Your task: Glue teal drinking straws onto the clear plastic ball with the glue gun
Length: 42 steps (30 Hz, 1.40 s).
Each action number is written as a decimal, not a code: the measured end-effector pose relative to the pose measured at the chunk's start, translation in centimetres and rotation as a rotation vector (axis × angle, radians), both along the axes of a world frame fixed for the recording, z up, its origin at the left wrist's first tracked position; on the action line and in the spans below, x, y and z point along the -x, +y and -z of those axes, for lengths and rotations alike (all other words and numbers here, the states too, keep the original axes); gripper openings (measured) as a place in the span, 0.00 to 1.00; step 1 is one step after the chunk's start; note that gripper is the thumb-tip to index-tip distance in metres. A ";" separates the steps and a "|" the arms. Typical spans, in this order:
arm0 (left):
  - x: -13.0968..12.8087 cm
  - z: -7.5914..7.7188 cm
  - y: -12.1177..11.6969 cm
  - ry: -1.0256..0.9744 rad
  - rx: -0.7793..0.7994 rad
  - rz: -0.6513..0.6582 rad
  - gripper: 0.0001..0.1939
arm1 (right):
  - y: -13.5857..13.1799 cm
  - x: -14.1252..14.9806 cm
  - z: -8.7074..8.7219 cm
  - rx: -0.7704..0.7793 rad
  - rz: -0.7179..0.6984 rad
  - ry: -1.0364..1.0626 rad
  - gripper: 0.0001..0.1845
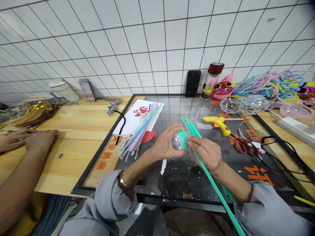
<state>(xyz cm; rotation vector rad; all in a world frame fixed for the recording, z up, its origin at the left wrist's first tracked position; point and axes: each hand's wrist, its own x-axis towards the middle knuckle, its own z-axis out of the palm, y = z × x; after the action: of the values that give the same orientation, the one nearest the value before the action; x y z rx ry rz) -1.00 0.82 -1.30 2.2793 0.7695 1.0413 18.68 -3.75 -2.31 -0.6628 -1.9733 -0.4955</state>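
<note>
My left hand [168,142] is closed around a small clear ball [176,141], with fingers over its top and thumb below. Green bands [183,139] cover the ball's right side. Against that side, the fingertips of my right hand [206,152] are pinched together. Long mint-green strips [215,186] pass through the right hand, their ends sticking out above it and their length running down past the forearm. What exactly the right fingertips press on the ball is hidden. Left of my hands lies a bundle of pastel strips [141,131] on a white paper sheet [128,119].
A yellow glue gun [219,124] and red-handled scissors [246,146] lie right. Behind stand a phone [193,83] and a glass bottle [211,82]. Clear plastic balls [254,104], colourful strips [275,85] and a power strip [297,129] sit far right. Another person's hands [36,139] rest at left.
</note>
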 end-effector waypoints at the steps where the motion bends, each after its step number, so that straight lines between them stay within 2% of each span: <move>1: 0.0 0.0 0.0 -0.001 -0.005 0.001 0.37 | 0.0 0.0 0.1 -0.005 0.000 0.004 0.10; 12: 0.0 -0.1 0.0 0.006 -0.031 0.003 0.36 | -0.3 0.3 -0.8 -0.035 -0.008 -0.003 0.10; 26: -0.1 -0.1 -0.1 0.004 -0.043 -0.005 0.36 | -0.4 0.9 -1.4 -0.039 0.061 -0.019 0.09; 42: -0.1 -0.2 -0.2 0.029 -0.049 -0.007 0.35 | -0.5 1.1 -1.7 -0.049 0.077 -0.018 0.09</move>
<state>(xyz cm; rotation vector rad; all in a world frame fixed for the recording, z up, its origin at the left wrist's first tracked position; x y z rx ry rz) -0.94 0.64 -1.11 2.3392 0.7718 1.0425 17.56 -4.22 -0.58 -0.7083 -1.9513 -0.5966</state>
